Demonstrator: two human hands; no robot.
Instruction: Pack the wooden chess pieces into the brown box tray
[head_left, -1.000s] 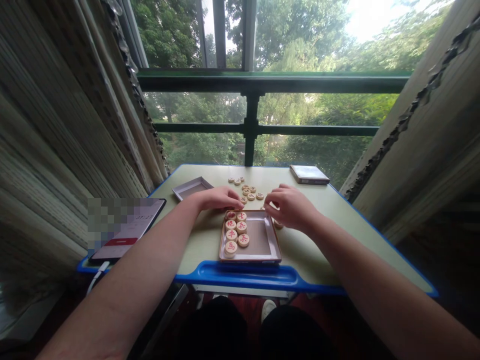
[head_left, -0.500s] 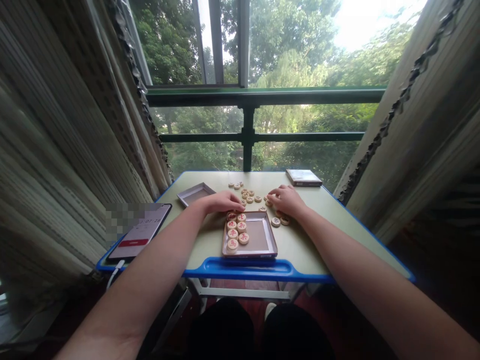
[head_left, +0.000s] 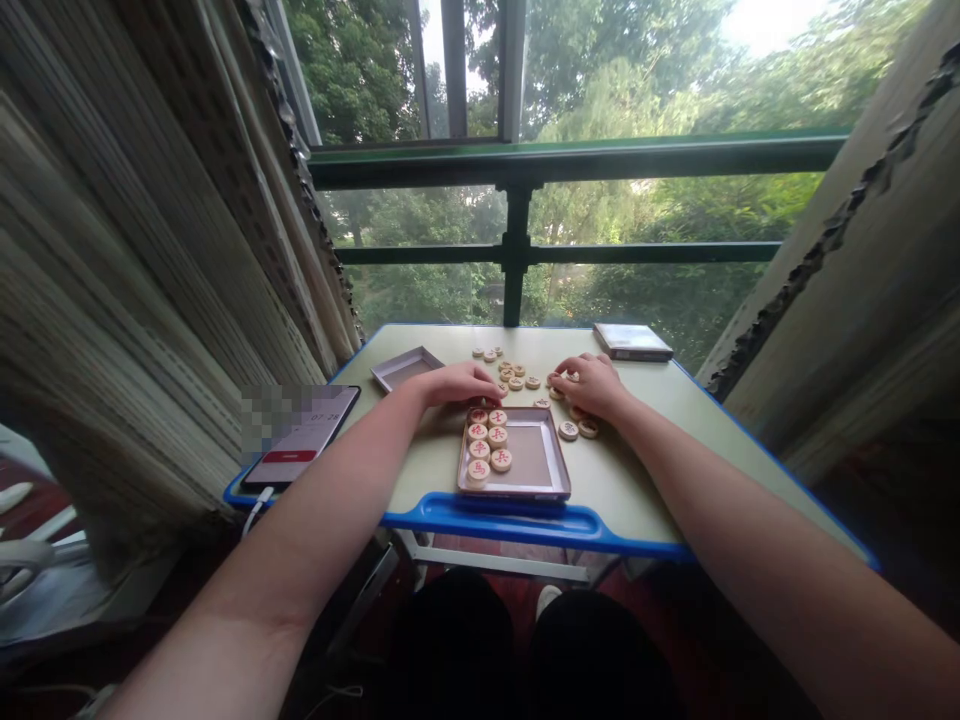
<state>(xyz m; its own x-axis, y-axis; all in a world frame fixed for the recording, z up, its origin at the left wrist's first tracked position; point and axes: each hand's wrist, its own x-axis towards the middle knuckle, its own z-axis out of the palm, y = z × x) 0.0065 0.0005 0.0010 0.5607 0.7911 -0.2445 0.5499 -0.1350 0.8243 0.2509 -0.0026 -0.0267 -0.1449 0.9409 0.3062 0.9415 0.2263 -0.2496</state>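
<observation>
A shallow brown tray (head_left: 551, 470) lies near the table's front edge, with several round wooden chess discs (head_left: 487, 445) stacked in its left half. My left hand (head_left: 459, 383) rests palm down at the tray's far left corner, fingers curled over the discs there. My right hand (head_left: 592, 384) lies beyond the tray's far right corner, fingers bent onto loose discs (head_left: 517, 377) scattered on the table. Two more discs (head_left: 577, 430) sit just right of the tray. What either hand grips is hidden.
The pale green table (head_left: 637, 470) has a blue rim and a blue front handle (head_left: 510, 522). A phone (head_left: 304, 447) with a cable lies at the left edge. A tray lid (head_left: 405, 366) sits at the back left, a flat box (head_left: 631, 341) at the back right. Curtains flank the window railing.
My right hand has moved from over the tray's far right corner out to the loose discs behind it. The left hand stays at the tray's far left corner. The camera view has shifted.
</observation>
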